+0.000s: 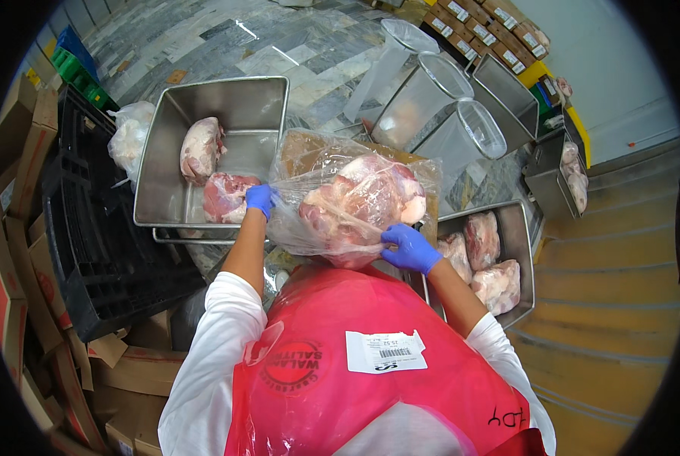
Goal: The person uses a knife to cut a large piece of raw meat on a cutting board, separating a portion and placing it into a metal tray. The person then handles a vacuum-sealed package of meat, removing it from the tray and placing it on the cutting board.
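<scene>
In front of me a large lump of raw pale pink meat (363,190) lies in a clear plastic bag (290,228), over a brown cardboard box (309,144). My left hand (260,200), gloved in blue, is closed on the bag's left edge. My blue-gloved right hand (408,248) pinches the plastic at the near right of the meat. Left of the box, a deep steel bin (268,114) holds two pieces of meat, one (202,150) farther off and another (228,196) beside my left hand. A second steel bin (528,266) at right contains several meat pieces (496,285).
Tall clear plastic liners (439,91) stand open beyond the box. A black plastic pallet (120,251) and flattened cardboard (51,289) crowd the left side. Farther right is another steel bin (545,171) with meat. Stacked brown boxes (484,30) stand at the far right.
</scene>
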`<action>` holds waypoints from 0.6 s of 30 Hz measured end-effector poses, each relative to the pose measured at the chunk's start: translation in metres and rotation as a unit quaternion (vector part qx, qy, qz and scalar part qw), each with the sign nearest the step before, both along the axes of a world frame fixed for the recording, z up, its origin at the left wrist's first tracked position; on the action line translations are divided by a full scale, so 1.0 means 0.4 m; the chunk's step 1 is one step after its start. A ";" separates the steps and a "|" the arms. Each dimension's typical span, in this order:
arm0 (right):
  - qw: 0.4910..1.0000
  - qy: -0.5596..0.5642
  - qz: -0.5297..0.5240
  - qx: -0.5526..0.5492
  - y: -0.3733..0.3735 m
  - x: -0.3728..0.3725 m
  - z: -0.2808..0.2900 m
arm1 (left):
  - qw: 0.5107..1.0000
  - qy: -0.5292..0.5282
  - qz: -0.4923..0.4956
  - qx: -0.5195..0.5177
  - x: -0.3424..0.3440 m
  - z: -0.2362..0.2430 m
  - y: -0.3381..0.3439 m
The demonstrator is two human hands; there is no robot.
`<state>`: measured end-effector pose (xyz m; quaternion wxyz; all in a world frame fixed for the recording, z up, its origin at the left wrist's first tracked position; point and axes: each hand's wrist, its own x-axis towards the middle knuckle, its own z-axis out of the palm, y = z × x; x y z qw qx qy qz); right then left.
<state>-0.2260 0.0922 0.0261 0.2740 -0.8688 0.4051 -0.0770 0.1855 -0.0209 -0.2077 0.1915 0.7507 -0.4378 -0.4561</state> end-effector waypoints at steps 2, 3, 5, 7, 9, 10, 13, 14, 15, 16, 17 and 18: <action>1.000 -0.011 -0.027 -0.001 0.026 -0.027 -0.028 | 0.923 0.318 0.216 0.024 -0.023 -0.012 0.012; 0.999 -0.017 -0.040 -0.001 0.036 -0.039 -0.042 | 0.829 0.462 0.314 0.033 -0.036 -0.016 0.018; 0.997 -0.001 -0.075 0.007 0.063 -0.056 -0.047 | 0.875 0.438 0.202 0.043 -0.104 0.020 0.037; 0.994 -0.014 -0.106 0.020 0.073 -0.064 -0.052 | 0.913 0.389 0.116 0.030 -0.143 0.037 0.047; 0.989 -0.052 -0.134 0.037 0.070 -0.071 -0.078 | 0.947 0.316 0.059 -0.004 -0.161 0.032 0.047; 0.962 -0.134 -0.209 0.113 0.069 -0.079 -0.092 | 0.935 0.345 0.070 0.042 -0.187 0.035 0.045; 0.826 -0.270 -0.414 0.273 0.057 -0.103 -0.119 | 0.913 0.384 0.062 0.122 -0.222 0.026 0.055; 0.792 -0.249 -0.477 0.288 0.046 -0.103 -0.117 | 0.923 0.367 0.035 0.109 -0.201 0.010 0.060; 0.754 -0.226 -0.537 0.303 0.032 -0.102 -0.115 | 0.932 0.349 0.008 0.095 -0.185 -0.005 0.066; 0.732 -0.195 -0.554 0.346 0.024 -0.097 -0.114 | 0.925 0.367 0.010 0.094 -0.190 0.005 0.076; 0.726 -0.211 -0.537 0.374 0.022 -0.090 -0.115 | 0.918 0.385 0.009 0.094 -0.196 0.026 0.089; 0.720 -0.228 -0.519 0.401 0.018 -0.078 -0.117 | 0.910 0.404 0.010 0.093 -0.207 0.047 0.104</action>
